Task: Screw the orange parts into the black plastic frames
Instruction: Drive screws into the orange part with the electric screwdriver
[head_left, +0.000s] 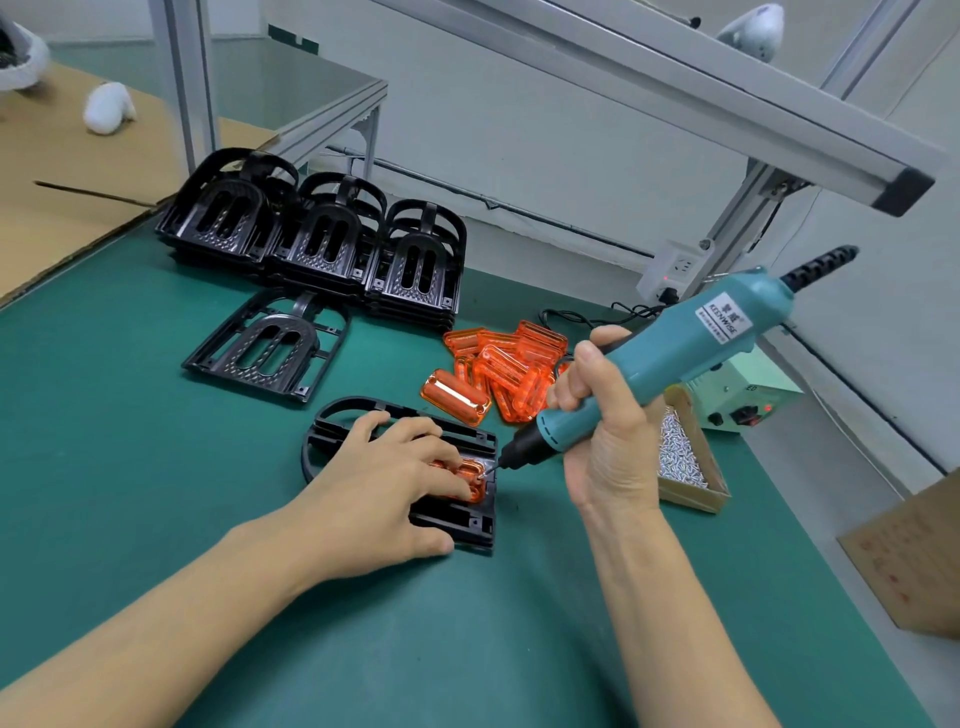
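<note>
Gripping a teal driver, the right hand has its fingers wrapped round the lower barrel, thumb up along the body. The tool slants down toward 8 o'clock, and its bit tip meets a screw at the right edge of an orange part seated in a black frame. That frame lies flat on the green mat just below the middle of the view. The left hand lies over frame and part, fingers spread and pressing down; one fingertip sits right beside the screw, so the hand is flat, clamped on nothing.

At 12 o'clock from the frame lies a heap of orange parts, one piece lying apart at its 8 o'clock edge. At 10 o'clock a lone frame lies flat, and beyond it stand three stacks of frames side by side. At 3 o'clock, just right of the right hand, a shallow cardboard tray holds loose silver screws. Behind the tray sits a pale green power box with a red light. A socket strip hangs on the aluminium post at 1 o'clock.
</note>
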